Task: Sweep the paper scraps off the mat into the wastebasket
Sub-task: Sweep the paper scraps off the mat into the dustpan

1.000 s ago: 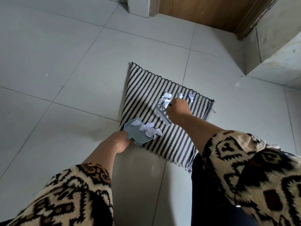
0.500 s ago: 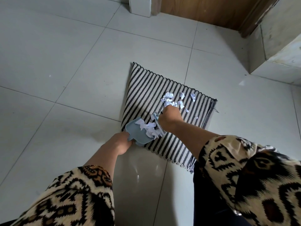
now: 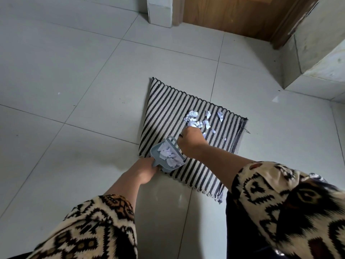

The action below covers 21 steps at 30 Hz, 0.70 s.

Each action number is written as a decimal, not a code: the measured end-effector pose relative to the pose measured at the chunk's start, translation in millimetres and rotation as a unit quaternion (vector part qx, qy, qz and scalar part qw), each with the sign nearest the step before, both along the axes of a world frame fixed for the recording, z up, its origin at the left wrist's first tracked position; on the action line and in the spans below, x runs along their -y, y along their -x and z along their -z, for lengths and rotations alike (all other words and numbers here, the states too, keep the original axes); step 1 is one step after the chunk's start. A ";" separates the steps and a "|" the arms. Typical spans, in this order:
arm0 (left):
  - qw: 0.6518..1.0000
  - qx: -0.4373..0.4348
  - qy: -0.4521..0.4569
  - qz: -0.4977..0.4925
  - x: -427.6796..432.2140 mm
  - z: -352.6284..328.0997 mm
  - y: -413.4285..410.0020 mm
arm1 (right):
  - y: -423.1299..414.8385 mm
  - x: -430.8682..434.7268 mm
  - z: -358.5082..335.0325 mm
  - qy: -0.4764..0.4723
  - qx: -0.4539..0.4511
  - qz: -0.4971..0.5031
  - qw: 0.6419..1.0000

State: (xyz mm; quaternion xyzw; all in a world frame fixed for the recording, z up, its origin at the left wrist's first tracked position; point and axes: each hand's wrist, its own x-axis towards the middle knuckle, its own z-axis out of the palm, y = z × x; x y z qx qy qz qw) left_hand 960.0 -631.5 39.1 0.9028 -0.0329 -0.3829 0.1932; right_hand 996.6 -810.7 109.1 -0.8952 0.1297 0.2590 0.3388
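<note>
At the near-left edge of the mat (image 3: 168, 109), your left hand (image 3: 147, 171) has its grip curled round the handle of the dustpan (image 3: 158, 161), the pan's mouth on the stripes. Your right hand (image 3: 190, 141) keeps its grip closed on the small brush (image 3: 175, 146) at that mouth; loose paper scraps (image 3: 196, 121) lie just beyond, short of the far edge, bare floor (image 3: 93, 53) all round.

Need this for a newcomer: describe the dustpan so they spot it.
Find the striped mat on the floor. At its near left corner the left hand grips a grey-blue dustpan. Unlike the brush beside it, it holds white scraps.
</note>
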 end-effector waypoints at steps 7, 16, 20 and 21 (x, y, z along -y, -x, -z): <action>0.995 0.022 0.064 -0.072 2.9 5.5 0.0 | -14.7 18.2 -16.5 -0.020 -0.002 0.039 0.999; 0.974 0.069 0.171 -0.133 11.2 4.6 -6.0 | -15.1 43.9 -48.4 -0.009 0.071 0.035 0.997; 0.969 0.069 0.193 -0.139 13.9 2.8 -8.8 | -6.9 53.5 -56.3 -0.043 0.107 0.075 0.990; 0.968 0.068 0.199 -0.141 14.9 2.1 -9.7 | -5.7 55.1 -58.0 -0.043 0.116 0.077 0.989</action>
